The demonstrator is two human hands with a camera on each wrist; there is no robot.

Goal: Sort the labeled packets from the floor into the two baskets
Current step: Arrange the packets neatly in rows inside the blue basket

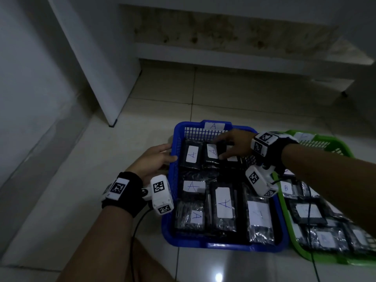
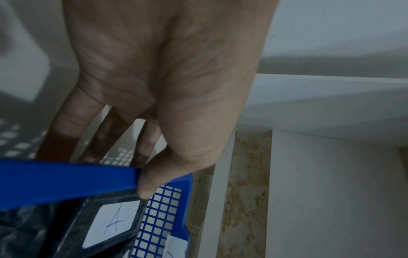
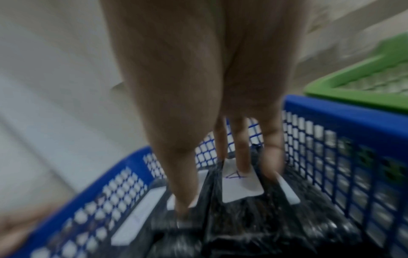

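A blue basket (image 1: 223, 246) tagged A sits on the tiled floor and holds several black packets with white A labels. My left hand (image 1: 171, 152) grips its left rim (image 2: 66, 181), thumb over the edge and fingers down the outer wall. My right hand (image 1: 220, 149) reaches into the basket's far row. It holds a black A packet (image 3: 240, 186) between thumb and fingers, next to two other A packets (image 1: 192, 154). A green basket (image 1: 325, 259) with B packets (image 1: 285, 188) touches the blue basket's right side.
A white panel (image 1: 97, 68) leans at the back left. A low step and a stained wall (image 1: 223, 37) run behind the baskets. My knee (image 1: 150, 267) is at the bottom, and a black cable (image 1: 138, 224) hangs from the left wrist.
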